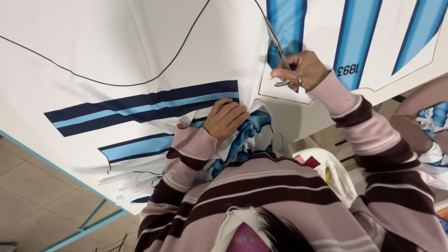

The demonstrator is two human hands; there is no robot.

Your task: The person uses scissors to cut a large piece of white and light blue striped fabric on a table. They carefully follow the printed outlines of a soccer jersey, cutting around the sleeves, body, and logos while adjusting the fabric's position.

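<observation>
Gripping scissors (281, 56) in our right hand (301, 70), we press our flat, released left hand (225, 119), at seven o'clock, onto striped fabric (140, 60).

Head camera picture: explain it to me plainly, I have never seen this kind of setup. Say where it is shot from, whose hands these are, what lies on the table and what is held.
There is no machine here. One camera sits on a person's head and looks down, so you see their own arms in striped sleeves. On the table lies white printed fabric with dark blue and light blue stripes and thin black outlines drawn on it. The right hand holds scissors, blades pointing away along a line in the cloth. The left hand presses flat on the fabric near its bunched edge. At the lower right stands a white plastic chair, and beyond it more striped cloth pieces.
</observation>
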